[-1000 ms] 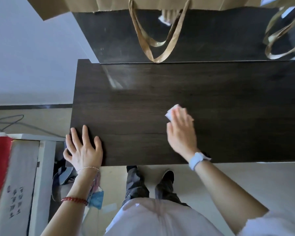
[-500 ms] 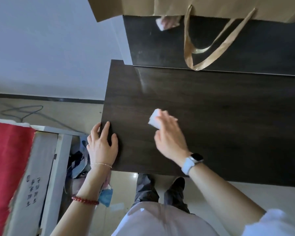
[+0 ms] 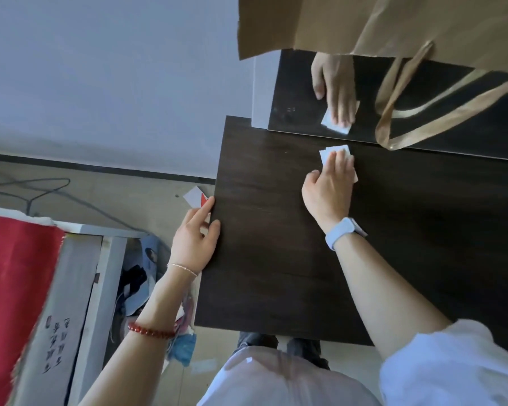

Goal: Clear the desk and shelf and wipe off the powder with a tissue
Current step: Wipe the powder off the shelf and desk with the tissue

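A white, crumpled tissue point(image 3: 333, 150) is pressed flat against the dark wood-grain counter point(image 3: 276, 259) by the straight fingers point(image 3: 342, 164) of the right hand point(image 3: 329, 190), toward 12 o'clock near the glossy back panel point(image 3: 452, 124), where both are mirrored. The left hand point(image 3: 194, 244) rests at 9 o'clock on the counter's left edge, fingers relaxed and gripping nothing. A tan paper bag point(image 3: 393, 24) is cut off at the top, its ribbon handles point(image 3: 408, 127) hanging down. Bare counter extends toward 3 o'clock.

tissue point(image 3: 333, 152) mostly hidden under right hand point(image 3: 329, 186), paper bag point(image 3: 379, 27) cut off
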The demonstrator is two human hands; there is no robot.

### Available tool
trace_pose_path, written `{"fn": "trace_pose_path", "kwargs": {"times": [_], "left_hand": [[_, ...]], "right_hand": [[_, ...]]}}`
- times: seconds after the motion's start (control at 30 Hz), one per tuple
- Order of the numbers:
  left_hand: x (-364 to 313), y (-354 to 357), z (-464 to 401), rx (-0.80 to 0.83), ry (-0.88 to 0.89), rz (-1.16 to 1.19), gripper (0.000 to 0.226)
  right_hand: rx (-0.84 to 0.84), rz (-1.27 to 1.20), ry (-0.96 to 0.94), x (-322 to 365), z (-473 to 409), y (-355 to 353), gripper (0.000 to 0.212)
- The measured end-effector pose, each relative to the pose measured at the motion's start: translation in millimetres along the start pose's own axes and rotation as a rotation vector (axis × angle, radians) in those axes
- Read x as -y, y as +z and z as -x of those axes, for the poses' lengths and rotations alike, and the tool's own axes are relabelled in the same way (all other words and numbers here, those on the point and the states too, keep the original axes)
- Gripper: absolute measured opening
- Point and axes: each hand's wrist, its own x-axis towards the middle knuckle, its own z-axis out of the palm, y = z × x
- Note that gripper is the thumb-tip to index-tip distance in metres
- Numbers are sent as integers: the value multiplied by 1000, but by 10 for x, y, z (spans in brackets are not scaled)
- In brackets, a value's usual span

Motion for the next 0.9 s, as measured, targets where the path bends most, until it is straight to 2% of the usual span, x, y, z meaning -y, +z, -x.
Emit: {"fn": "trace_pose_path", "kwargs": {"times": [0.1,0.23,0.3,0.37,0.53,0.6,0.77,0.83,0.9], "left_hand": [[66,-50,-40,38,15,59,42],[114,-79,-53,75,40,94,44],[151,-75,-58,83,42,105,45],[180,-62,-58,87,45,113,46],[224,-39,-25,90,57,125,47],[240,-45,-6,90,55,141,47],[360,-86,59,50,-25,205,37],[415,-135,81,3,-77,258,36],[461,-206,88,-48,-117,286,34]], "right_hand": [[5,1,-162,429,2,165,51],[102,-51,-460,878,138,346,40],[121,-4,-535,994,91,364,38],[117,67,-518,1088,-3,353,39],[200,179,-324,1440,-190,390,54],[237,179,-343,1485,-267,405,54],[267,-58,-662,1107,-344,326,38],[303,-78,-818,949,-60,267,40],[407,-69,-941,790,414,228,40]]}}
